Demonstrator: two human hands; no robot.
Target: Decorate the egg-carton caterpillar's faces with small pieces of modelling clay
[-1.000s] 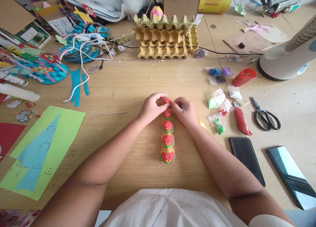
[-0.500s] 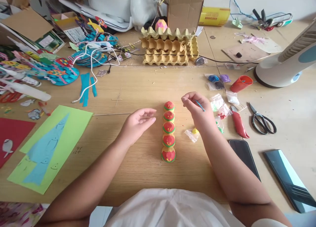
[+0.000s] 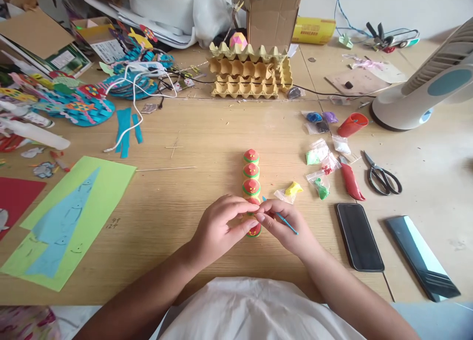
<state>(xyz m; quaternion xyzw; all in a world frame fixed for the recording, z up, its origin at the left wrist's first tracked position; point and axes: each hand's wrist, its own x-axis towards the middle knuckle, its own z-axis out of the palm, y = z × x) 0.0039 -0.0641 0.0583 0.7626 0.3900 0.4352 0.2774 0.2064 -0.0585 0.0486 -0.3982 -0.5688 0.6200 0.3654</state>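
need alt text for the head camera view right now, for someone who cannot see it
Two bare hands, left and right, meet over the near end of a row of red-topped, green-rimmed domes on a wooden table; the right also holds a thin blue tool. Bagged clay, scissors and two phones lie to the right.

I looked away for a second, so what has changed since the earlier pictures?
The left hand and right hand left the far end of the red-topped row, drew apart, and now meet over its near end. The right hand kept the blue tool; no new hold is clear. The row, scissors and black phone look unmoved.
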